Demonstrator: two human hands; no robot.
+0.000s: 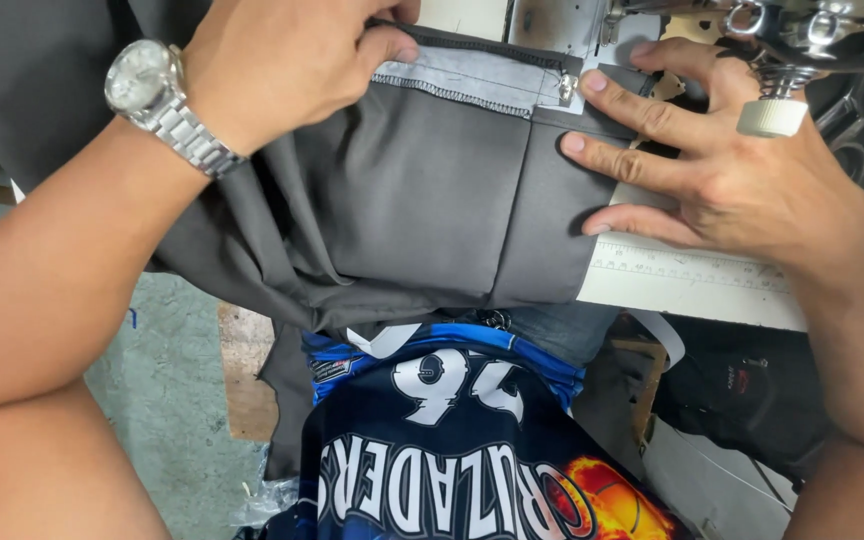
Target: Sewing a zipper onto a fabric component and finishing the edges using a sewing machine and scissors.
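Left fingers: the left hand [287, 60] is curled closed, thumb and fingertips pinching the top edge of the grey fabric [432, 200] near its stitched hem.
Right fingers: the right hand [742, 180] is spread open, three fingers [632, 110] pressed flat on the cloth; it grips nothing, only holds the cloth down.
Fabric place: the grey fabric lies across the white machine table [692, 285], its hem up by the presser foot [567, 88], the rest hanging off the table edge over the person's lap.
Risk at the needle: the right fingertips lie just beside the presser foot; I judge that a forward slip could bring a finger under it.
Risk of crooked seam: the two hands hold the hem from opposite sides; uneven pull would likely skew the hem or pucker the stitch line.
Risk of drag: the hanging bulk of cloth could tug the hem off line.
Risk of snag: the metal wristwatch [157, 100] rests against the loose folds and might catch them.
Ruler strip: a printed white measuring scale [692, 272] runs along the table's front edge, below the right hand.
White knob: a small ribbed knob [772, 117] hangs from the machine head above the right hand.
Shirt print: the dark blue jersey [452, 440] carries large white characters and an orange flame patch at lower right.
Small tag: a white label [382, 340] sits at the jersey's collar.
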